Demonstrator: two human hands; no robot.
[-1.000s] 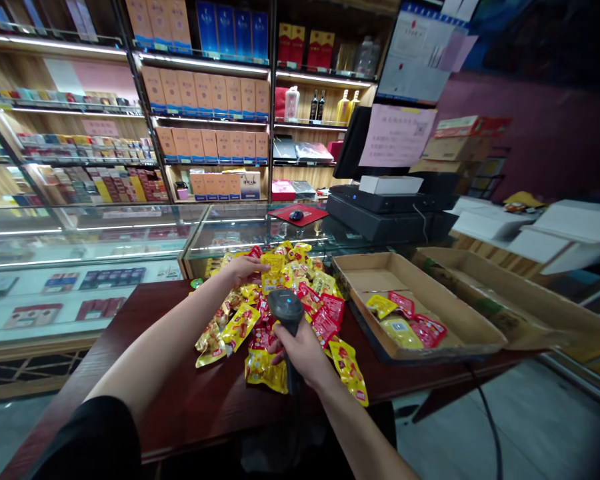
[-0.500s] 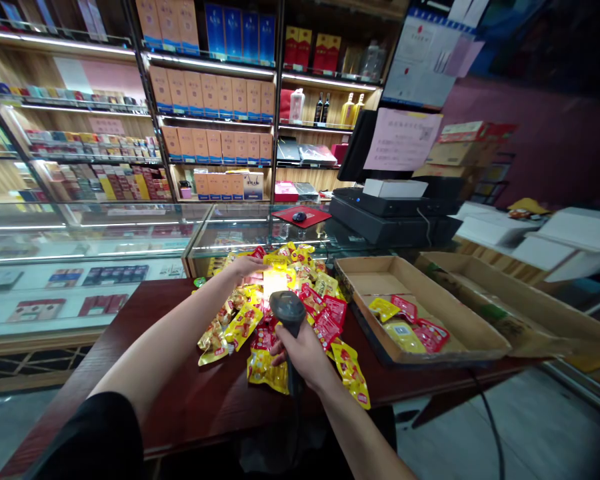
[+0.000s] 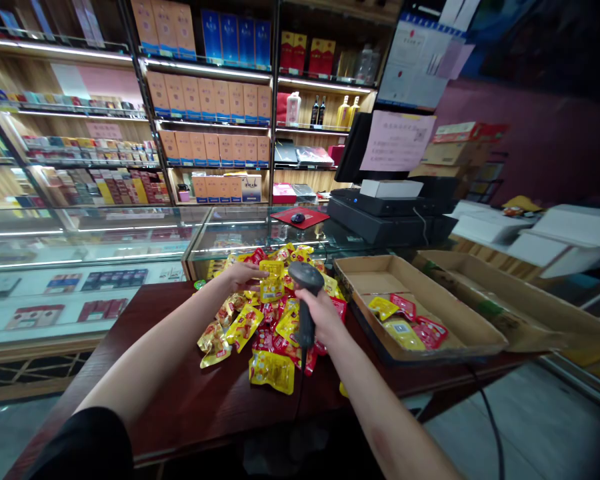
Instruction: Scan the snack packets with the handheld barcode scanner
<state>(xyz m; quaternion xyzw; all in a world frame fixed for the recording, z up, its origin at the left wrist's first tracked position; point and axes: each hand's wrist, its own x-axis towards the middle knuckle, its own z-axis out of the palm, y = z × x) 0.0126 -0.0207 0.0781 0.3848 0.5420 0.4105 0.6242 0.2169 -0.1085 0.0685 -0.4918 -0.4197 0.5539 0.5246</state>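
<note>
My left hand (image 3: 243, 276) grips a small yellow snack packet (image 3: 272, 281) by its left edge, holding it above the pile. In my right hand (image 3: 320, 313) is a dark barcode scanner (image 3: 306, 293), its handle in my fist and its cable hanging down. The scanner's head is just to the right of the packet, apart from it. Beneath both hands a heap of yellow and red snack packets (image 3: 245, 327) covers part of the dark red wooden table (image 3: 180, 373). One yellow packet (image 3: 272, 372) lies at the heap's near edge.
Right of the heap stands an open cardboard box (image 3: 430, 293) with several packets inside, and another cardboard box (image 3: 485, 293) beside it. Behind are a glass counter (image 3: 230, 230), a mouse (image 3: 298, 218) on a red mat, and a monitor (image 3: 355, 147). A cable (image 3: 487, 407) hangs at right.
The scanner has moved right and up, away from the packet. Its bright light on the packet is gone. My left hand still holds the packet at nearly the same place.
</note>
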